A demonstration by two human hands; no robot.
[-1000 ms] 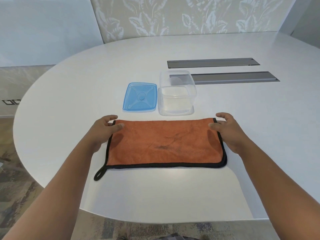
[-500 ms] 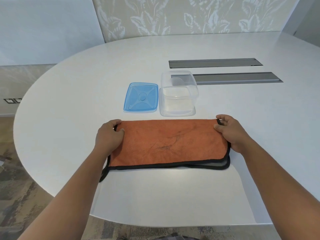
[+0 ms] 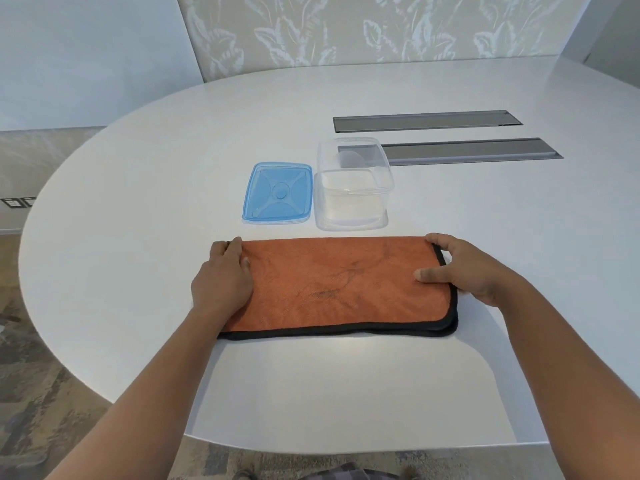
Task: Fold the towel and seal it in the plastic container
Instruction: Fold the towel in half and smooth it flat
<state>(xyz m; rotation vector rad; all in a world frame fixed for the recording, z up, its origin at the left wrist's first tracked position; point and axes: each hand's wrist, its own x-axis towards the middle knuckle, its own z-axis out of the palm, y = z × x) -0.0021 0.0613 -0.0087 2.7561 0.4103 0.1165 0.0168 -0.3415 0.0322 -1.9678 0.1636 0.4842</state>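
Note:
An orange towel with black trim lies folded in half on the white table, its doubled black edges toward me. My left hand covers its left end, fingers curled at the far left corner and thumb on the cloth. My right hand arches over the right end, fingers curled on the far right corner and thumb pressing the top. Just beyond the towel stands an open clear plastic container, with nothing inside. Its blue lid lies flat to its left.
Two long grey cable slots are set into the table behind the container. The table's curved front edge runs close below my forearms, with patterned carpet beneath. A leaf-patterned wall stands at the back.
The towel's near edges have been evened up and its loop has gone under my left forearm. Both hands slid inward onto the towel's ends.

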